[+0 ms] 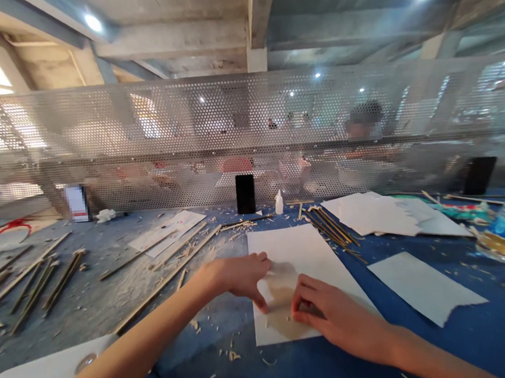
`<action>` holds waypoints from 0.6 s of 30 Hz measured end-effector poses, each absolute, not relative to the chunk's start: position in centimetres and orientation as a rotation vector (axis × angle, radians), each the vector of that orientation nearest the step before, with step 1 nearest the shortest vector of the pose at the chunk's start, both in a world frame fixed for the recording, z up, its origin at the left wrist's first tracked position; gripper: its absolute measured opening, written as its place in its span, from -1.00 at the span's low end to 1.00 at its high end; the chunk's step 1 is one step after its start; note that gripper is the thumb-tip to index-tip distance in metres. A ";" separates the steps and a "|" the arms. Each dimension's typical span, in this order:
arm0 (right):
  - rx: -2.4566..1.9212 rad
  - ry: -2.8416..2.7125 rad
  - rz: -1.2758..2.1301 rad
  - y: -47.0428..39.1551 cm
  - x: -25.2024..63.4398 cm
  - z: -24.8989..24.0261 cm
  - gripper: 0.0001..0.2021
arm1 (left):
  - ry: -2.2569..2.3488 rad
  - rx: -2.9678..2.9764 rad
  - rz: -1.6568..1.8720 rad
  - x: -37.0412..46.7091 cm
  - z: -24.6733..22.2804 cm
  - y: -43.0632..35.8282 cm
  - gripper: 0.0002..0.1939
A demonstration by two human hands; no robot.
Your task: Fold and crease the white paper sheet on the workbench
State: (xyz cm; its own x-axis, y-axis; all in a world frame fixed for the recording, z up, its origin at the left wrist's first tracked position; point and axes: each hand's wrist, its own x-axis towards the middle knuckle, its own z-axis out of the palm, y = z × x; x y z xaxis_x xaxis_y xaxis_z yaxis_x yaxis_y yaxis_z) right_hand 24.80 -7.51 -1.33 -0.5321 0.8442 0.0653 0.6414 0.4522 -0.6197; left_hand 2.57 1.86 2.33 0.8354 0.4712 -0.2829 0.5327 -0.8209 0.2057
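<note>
A long blue and grey tabletop (112, 293), littered with wood shavings, is carrying everything here, and a perforated metal screen (248, 137) is standing along its far edge. A white rectangular sheet of paper (293, 255) is lying flat near the front middle of the tabletop, its long axis running away from the person toward the screen, its short edge facing the person. A torn white paper piece (421, 286) is lying to its right, well apart, and a loose stack of white sheets (385, 213) is sitting farther back on the right. Thin bamboo sticks (329, 226) are lying in a bundle just beside the sheet's far right corner, pointing diagonally; more sticks (41, 281) are scattered on the left.

The left hand (242, 277) is pressing on the sheet's left edge, fingers curled down, gripping nothing. The right hand (332, 314) is resting flat on the sheet's near part, fingers bent inward, holding nothing that shows. A black phone (245, 193) is standing upright against the screen, a small white glue bottle (278, 202) just beside it.
</note>
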 end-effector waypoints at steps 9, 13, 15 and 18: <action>-1.307 -2.362 0.667 -7.2 25.1 -1.5 -0.95 | 0.800 2.745 -0.372 2.7 2.6 1.7 -0.36; -1.330 -2.379 0.664 -7.5 24.8 -0.9 -0.95 | 0.820 2.734 -0.388 2.8 2.7 1.7 -0.35; -1.343 -2.383 0.658 -7.6 24.7 -0.8 -0.95 | 0.819 2.737 -0.389 2.8 2.9 1.5 -0.35; -1.347 -2.383 0.663 -7.5 24.8 -0.7 -0.94 | 0.806 2.740 -0.388 2.8 3.0 1.4 -0.37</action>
State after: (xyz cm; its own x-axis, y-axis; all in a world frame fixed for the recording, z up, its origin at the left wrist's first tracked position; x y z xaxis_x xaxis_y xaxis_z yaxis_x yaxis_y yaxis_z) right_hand 24.79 -7.50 -0.73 -0.5023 0.8632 0.0510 0.7128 0.4467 -0.5408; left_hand 2.84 1.43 3.05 0.8106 0.4883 -0.3234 0.5574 -0.8126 0.1701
